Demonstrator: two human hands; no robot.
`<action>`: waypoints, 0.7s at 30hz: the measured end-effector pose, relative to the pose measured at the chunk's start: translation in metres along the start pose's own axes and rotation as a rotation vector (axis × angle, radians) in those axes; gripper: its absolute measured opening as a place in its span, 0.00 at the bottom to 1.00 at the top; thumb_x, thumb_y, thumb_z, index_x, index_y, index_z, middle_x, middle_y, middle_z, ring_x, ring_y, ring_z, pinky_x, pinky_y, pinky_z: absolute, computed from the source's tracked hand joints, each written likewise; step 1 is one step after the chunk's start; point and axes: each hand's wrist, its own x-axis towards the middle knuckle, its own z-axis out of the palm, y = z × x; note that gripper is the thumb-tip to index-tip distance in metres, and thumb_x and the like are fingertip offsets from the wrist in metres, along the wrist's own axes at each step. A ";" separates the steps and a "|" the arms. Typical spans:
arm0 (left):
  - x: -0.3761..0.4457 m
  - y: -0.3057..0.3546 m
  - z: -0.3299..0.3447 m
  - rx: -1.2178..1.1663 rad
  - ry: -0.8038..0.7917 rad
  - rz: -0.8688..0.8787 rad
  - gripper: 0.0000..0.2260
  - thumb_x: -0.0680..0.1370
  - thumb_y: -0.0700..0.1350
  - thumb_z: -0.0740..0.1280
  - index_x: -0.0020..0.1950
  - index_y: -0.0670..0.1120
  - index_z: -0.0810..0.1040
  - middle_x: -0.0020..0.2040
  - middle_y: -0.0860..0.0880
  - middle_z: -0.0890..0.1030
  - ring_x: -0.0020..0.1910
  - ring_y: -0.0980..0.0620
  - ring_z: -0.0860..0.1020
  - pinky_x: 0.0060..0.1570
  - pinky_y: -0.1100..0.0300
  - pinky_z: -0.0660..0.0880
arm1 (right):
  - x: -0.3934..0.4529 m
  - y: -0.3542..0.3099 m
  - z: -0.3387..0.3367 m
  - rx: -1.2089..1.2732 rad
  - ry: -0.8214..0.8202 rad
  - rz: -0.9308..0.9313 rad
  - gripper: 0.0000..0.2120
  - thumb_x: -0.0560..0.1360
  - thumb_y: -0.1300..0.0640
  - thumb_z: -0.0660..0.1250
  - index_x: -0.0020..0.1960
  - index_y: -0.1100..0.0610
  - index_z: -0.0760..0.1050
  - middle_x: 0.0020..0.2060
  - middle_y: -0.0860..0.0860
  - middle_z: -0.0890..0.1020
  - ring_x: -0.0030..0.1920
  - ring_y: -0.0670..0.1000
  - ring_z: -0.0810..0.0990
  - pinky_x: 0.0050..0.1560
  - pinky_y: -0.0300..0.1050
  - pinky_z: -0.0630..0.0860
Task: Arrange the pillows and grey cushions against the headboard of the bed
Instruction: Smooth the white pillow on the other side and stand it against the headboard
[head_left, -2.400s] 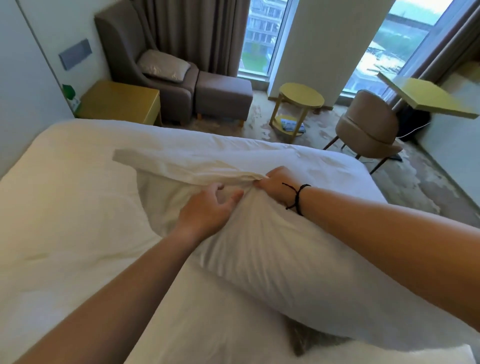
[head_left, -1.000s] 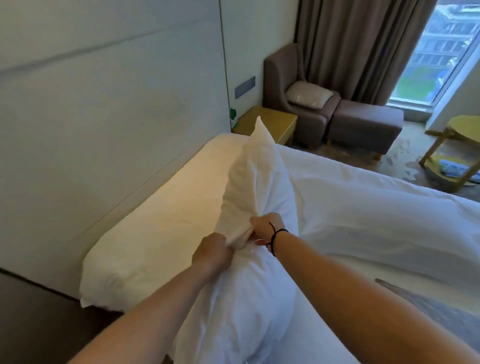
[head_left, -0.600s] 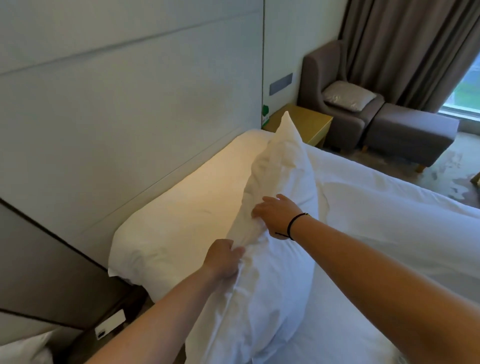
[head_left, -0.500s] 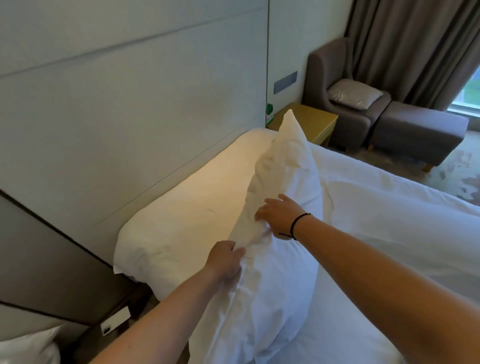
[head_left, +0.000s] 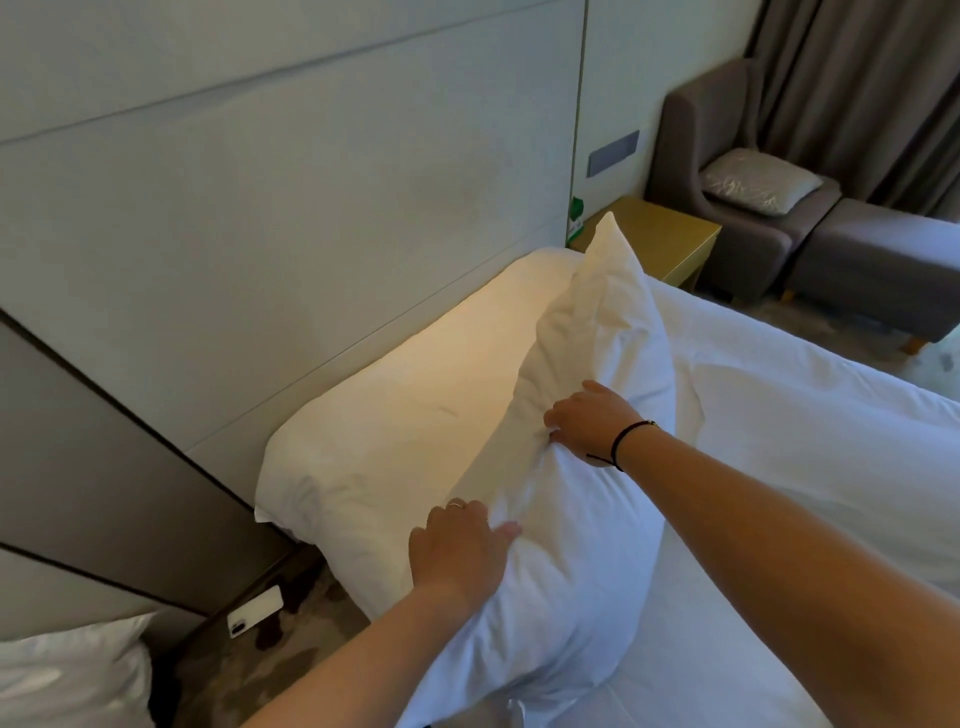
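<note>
A white pillow (head_left: 587, 493) stands on its long edge on the bed, tilted toward the pale headboard (head_left: 311, 218). My left hand (head_left: 457, 551) grips its near upper edge. My right hand (head_left: 587, 421), a black band on the wrist, presses flat with spread fingers on the pillow's upper side. Behind the pillow the white bedding (head_left: 415, 415) lies along the foot of the headboard. A grey cushion (head_left: 758, 179) rests on the armchair at the far right.
A yellow bedside table (head_left: 670, 244) stands past the bed's far corner, beside a grey armchair (head_left: 727, 208) and footstool (head_left: 878, 260). Another white pillow (head_left: 67, 675) shows at the bottom left. A white phone (head_left: 254, 613) lies on the floor by the wall.
I lifted the pillow from flat on the bed, turned toward the headboard and stood it on edge. My right hand let go of the edge and now presses open on it.
</note>
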 end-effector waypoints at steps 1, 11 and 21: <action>0.004 -0.004 0.002 -0.064 -0.016 -0.007 0.21 0.79 0.65 0.53 0.49 0.51 0.76 0.54 0.49 0.79 0.55 0.46 0.76 0.54 0.49 0.73 | -0.001 -0.001 0.003 0.007 0.002 0.022 0.13 0.81 0.47 0.54 0.52 0.48 0.76 0.52 0.46 0.82 0.50 0.52 0.79 0.61 0.48 0.63; 0.092 -0.034 0.002 -0.366 0.006 0.112 0.18 0.80 0.58 0.56 0.35 0.49 0.68 0.40 0.47 0.80 0.44 0.41 0.78 0.41 0.52 0.74 | 0.008 -0.004 0.025 0.178 0.054 0.418 0.13 0.81 0.48 0.54 0.46 0.49 0.75 0.42 0.46 0.80 0.50 0.52 0.78 0.71 0.50 0.58; 0.205 -0.135 -0.013 -0.382 -0.084 0.150 0.17 0.82 0.59 0.51 0.38 0.50 0.65 0.39 0.50 0.78 0.43 0.41 0.77 0.37 0.53 0.68 | 0.152 -0.049 0.012 0.220 -0.054 0.463 0.12 0.81 0.49 0.52 0.45 0.50 0.71 0.44 0.48 0.80 0.52 0.52 0.77 0.73 0.50 0.57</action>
